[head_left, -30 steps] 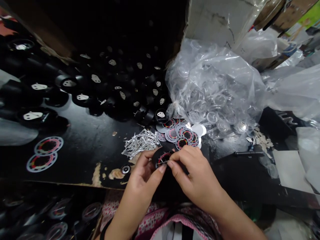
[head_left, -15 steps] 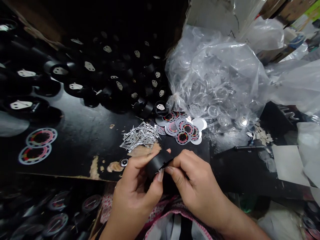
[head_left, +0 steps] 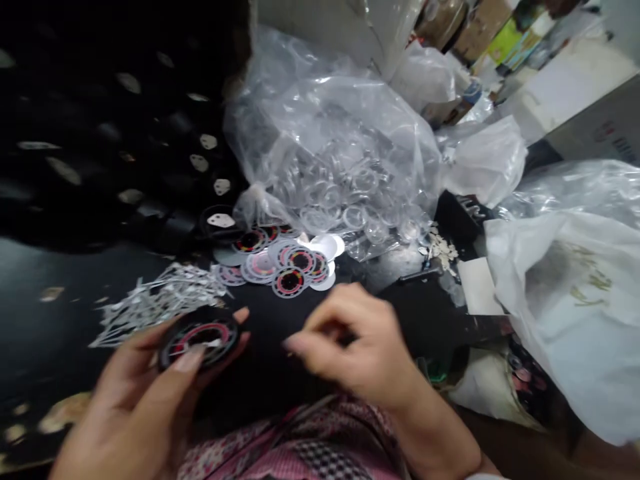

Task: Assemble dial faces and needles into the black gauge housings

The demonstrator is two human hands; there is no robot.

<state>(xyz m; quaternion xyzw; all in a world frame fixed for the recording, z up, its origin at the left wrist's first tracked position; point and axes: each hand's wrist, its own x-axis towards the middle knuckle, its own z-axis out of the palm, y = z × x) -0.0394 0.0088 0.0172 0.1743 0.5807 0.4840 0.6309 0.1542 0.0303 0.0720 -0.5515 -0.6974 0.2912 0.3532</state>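
My left hand (head_left: 137,403) is closed around a round black gauge (head_left: 220,333). The gauge's dial, with a red ring, faces up, and the thumb presses on a white pointer lying across it. To the right, apart from the gauge, my right hand (head_left: 357,347) has thumb and index finger pinched together. It is blurred, and anything tiny at its fingertips cannot be made out. Just beyond the gauge lies a heap of white pointers (head_left: 160,300). Loose printed dial discs (head_left: 290,283) overlap one another beyond and between the two hands.
A clear plastic bag (head_left: 330,140) full of transparent round covers stands at the back. Black housings with pale plates (head_left: 220,220) crowd the back left. Small pale plates (head_left: 441,250) and a dark pen-like tool (head_left: 420,275) lie right. A white bag (head_left: 565,333) hangs near the right edge.
My view has swung right. My hands have moved apart; the gauge in my left hand is tilted so its dial shows. My right hand has come away from it, still pinched.
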